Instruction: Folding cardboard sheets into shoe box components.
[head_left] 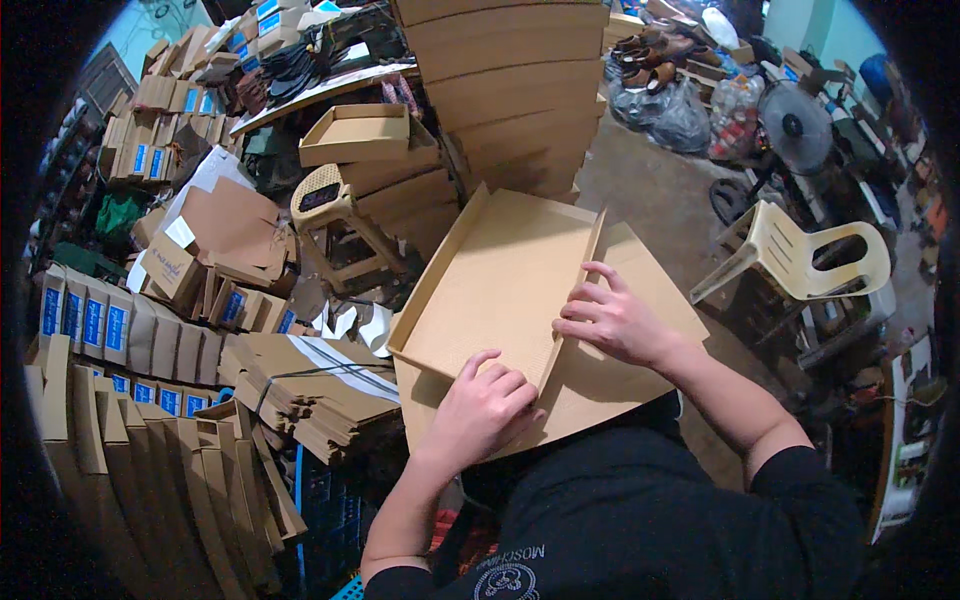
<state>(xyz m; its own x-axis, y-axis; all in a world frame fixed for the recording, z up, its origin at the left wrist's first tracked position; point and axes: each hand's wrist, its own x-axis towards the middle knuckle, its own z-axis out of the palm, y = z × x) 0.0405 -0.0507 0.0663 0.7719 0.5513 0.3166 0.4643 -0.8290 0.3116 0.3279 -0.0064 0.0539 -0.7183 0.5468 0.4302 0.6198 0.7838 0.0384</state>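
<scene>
A shallow brown cardboard tray (490, 275) lies tilted across my lap, its left, far and right walls standing up. Beneath it is a flat cardboard sheet (650, 290), jutting out to the right and at the near side. My right hand (612, 318) grips the tray's right wall, with the fingers bent over its top edge. At the near corner, my left hand (485, 408) is closed on the tray's near edge, fingertips just inside; its thumb is partly hidden.
A tall stack of cardboard trays (510, 90) stands ahead. To the left are a yellowish stool (335, 215), a tied bundle of flat cardboard (320, 375) and rows of boxes (90, 320). A plastic chair (810, 255) and a fan (795, 125) are on the right.
</scene>
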